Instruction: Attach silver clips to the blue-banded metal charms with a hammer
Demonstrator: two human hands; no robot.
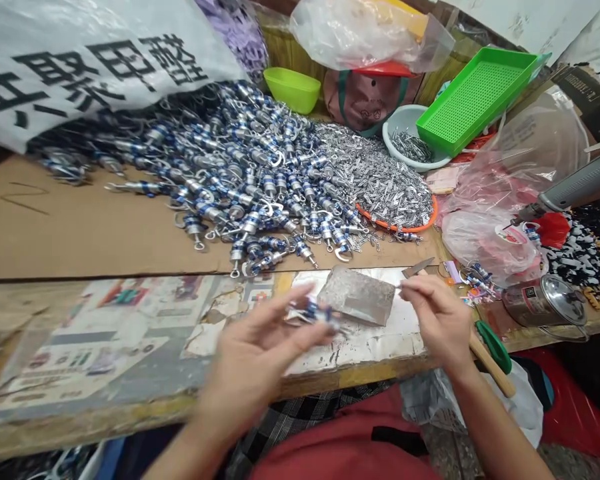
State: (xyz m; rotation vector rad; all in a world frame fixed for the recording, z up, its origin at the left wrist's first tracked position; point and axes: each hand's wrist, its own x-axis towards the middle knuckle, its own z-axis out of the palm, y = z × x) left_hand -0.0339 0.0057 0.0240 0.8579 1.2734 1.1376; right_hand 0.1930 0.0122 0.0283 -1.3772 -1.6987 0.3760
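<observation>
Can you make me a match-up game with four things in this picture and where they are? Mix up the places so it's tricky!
Things
1. Blue-and-silver piece
2. Gray block
3. Green tray
4. Orange rim

Places
A. Tilted, overlapping the pale bowl in the picture
B. Along the edge of the heap of small flat metal pieces
C. In the grip of the left hand
D. On the bench, with the right hand beside it in the picture

Right pairs: 1-C, 2-D, 3-A, 4-B

Block (364, 293) on the bench (150, 360), fittings (275, 180) behind, mug (530, 305) to the right (pins (411, 145) in a bowl (388, 143)).
</observation>
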